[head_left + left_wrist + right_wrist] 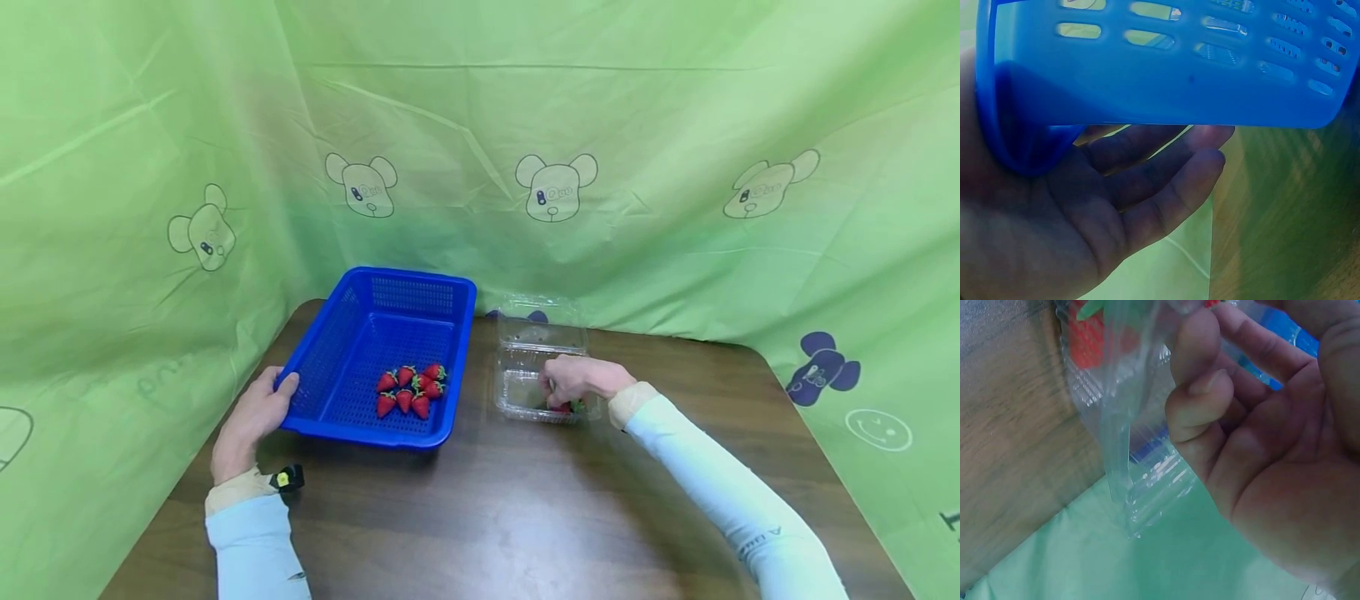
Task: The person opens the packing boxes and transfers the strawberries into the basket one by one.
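My left hand (pixel 258 408) grips the left rim of a blue plastic basket (pixel 303 375), thumb over the rim. In the left wrist view its fingers (pixel 1166 200) reach under the basket. Several red strawberries (pixel 404 401) with green leaves lie at the basket's front right. Inside a clear hinged plastic box (pixel 513 392) is my right hand (pixel 573 379), its fingers curled down and pinching what looks like a strawberry (pixel 558 407), mostly hidden by them. Another strawberry (pixel 1087 340) shows through the box wall in the right wrist view.
The box's lid (pixel 542 321) stands raised against the green curtain (pixel 637 267) behind the table. Curtain also hangs along the left and right sides. Brown wooden tabletop (pixel 480 517) stretches in front of basket and box.
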The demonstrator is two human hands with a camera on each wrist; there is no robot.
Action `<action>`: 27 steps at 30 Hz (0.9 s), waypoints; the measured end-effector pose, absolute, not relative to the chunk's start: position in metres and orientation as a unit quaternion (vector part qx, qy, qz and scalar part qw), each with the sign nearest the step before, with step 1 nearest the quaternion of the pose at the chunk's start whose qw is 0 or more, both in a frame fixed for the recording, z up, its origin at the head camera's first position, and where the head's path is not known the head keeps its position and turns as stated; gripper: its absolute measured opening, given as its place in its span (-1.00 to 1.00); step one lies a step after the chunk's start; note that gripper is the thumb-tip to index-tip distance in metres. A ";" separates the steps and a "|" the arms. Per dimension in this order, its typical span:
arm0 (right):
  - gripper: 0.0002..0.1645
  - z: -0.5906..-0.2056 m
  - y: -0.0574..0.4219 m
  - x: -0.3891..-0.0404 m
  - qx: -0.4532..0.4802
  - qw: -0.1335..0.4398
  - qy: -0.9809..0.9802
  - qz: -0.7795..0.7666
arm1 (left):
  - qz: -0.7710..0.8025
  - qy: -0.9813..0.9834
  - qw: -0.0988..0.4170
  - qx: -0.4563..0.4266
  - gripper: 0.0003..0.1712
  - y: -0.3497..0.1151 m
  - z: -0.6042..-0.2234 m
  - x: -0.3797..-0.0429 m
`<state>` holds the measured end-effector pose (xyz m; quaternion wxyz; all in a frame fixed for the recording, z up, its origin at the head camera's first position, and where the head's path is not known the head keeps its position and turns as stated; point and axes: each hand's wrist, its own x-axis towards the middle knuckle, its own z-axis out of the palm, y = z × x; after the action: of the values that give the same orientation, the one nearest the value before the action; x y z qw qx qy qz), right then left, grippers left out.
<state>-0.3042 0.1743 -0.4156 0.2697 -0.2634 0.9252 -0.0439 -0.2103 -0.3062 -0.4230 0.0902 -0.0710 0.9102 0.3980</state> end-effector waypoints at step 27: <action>-0.89 -0.373 0.135 -0.303 -0.371 -0.006 0.926 -0.073 | 0.401 0.908 0.097 -0.078 -0.23 -0.304 -0.422 -0.211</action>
<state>-0.3035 0.1352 -0.3725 -0.0061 -0.3711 0.9257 -0.0731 -0.2109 -0.3038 -0.4216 0.0965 -0.0780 0.9078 0.4007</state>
